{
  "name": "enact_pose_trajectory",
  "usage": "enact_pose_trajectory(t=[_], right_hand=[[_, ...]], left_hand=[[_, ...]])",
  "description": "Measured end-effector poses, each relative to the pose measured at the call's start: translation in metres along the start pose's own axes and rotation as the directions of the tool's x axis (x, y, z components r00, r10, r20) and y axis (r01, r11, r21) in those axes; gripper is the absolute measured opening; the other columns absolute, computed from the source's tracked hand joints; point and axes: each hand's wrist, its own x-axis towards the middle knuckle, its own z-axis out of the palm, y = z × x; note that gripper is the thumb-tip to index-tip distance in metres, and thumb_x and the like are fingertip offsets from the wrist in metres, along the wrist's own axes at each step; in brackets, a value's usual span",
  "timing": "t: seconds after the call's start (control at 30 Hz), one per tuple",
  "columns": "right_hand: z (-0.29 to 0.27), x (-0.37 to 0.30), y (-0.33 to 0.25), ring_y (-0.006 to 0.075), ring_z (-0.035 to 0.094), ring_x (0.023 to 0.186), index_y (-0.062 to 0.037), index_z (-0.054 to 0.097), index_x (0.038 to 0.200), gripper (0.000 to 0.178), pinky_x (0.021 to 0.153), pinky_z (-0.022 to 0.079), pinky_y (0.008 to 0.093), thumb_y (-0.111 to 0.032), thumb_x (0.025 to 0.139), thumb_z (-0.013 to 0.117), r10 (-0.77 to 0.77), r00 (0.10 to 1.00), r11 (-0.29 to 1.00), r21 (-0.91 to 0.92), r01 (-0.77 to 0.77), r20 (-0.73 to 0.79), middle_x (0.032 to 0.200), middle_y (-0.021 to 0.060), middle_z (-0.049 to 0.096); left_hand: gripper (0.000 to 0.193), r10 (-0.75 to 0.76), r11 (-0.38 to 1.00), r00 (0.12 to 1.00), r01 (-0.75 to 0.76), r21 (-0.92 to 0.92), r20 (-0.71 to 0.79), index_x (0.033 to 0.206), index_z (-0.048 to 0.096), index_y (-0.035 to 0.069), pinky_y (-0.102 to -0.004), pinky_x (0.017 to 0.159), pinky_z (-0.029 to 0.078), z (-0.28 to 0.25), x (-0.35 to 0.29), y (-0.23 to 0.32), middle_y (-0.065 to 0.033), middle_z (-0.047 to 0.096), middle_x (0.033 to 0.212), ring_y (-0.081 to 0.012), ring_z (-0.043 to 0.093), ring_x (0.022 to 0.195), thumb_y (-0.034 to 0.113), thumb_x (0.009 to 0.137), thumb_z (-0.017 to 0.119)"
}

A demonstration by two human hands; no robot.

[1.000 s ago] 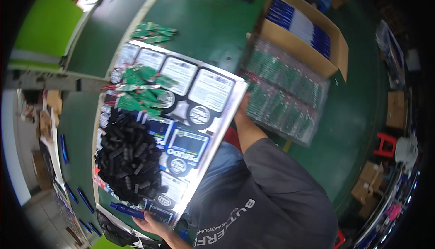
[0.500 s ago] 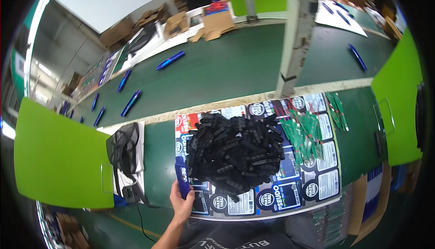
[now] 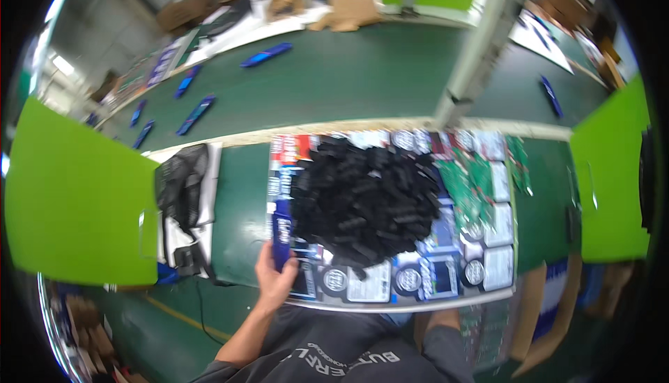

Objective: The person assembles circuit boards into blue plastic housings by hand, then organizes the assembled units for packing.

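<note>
My left hand (image 3: 275,276) is closed on a long, flat blue case (image 3: 281,235), held upright by its lower end at the left edge of the printed sheet (image 3: 371,287). Pale lettering runs along its face. To the right of it lies a big heap of small black plastic parts (image 3: 366,202), blurred by motion. Of my right arm only the forearm (image 3: 443,319) shows, below the sheet's near edge; the hand is hidden. Thin green strips with red wires (image 3: 468,188) are spread on the sheet right of the heap.
Beyond the pale ledge, a green belt (image 3: 348,76) carries several blue cases (image 3: 196,115). A pale post (image 3: 481,48) rises at the ledge. Green panels (image 3: 80,191) flank the bench. At left lies a black mesh bag (image 3: 182,184); a cardboard box (image 3: 533,313) stands lower right.
My view has shifted, so the bench sits higher in the picture. My right forearm has come into sight under the sheet's near edge. The left hand still holds the blue case.
</note>
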Motion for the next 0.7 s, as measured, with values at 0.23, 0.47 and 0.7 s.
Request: enact_pose_trajectory(t=[0.23,0.47,0.7], right_hand=[[-0.029,0.011,0.000,0.0286,0.062,0.110,0.0046,0.055,0.128,0.053,0.093,0.054,0.0394,-0.023,0.086,0.073,-0.051,0.939,0.990,0.109,0.093,-0.339,0.127,0.0185,0.059],[-0.021,-0.141,-0.140,0.0146,0.059,0.073,-0.0041,0.049,0.129,0.045,0.054,0.051,0.0301,-0.002,0.086,0.061,0.081,0.817,0.997,0.044,-0.069,-0.570,0.099,0.0071,0.058],[-0.038,-0.214,-0.252,0.0136,0.056,0.055,-0.0024,0.051,0.109,0.028,0.048,0.045,0.0286,0.001,0.082,0.058,-0.207,0.810,0.977,-0.153,0.146,-0.549,0.078,0.0046,0.056]], left_hand=[[0.049,0.047,0.997,0.997,-0.043,-0.065,0.056,0.132,0.045,0.000,-0.0218,0.067,0.048,-0.004,0.003,0.003,-0.0045,0.058,0.098,-0.0085,0.056,0.081,-0.008,0.085,0.060],[0.041,0.057,0.988,0.996,-0.047,-0.149,0.064,0.126,0.047,-0.001,-0.0213,0.061,0.046,0.005,-0.002,0.007,-0.0042,0.055,0.096,-0.0081,0.053,0.075,-0.004,0.087,0.057],[0.044,0.131,0.986,0.987,-0.121,-0.113,0.093,0.132,0.043,-0.002,-0.0218,0.063,0.045,-0.005,0.004,0.002,-0.0053,0.059,0.098,-0.0084,0.052,0.072,-0.003,0.089,0.056]])
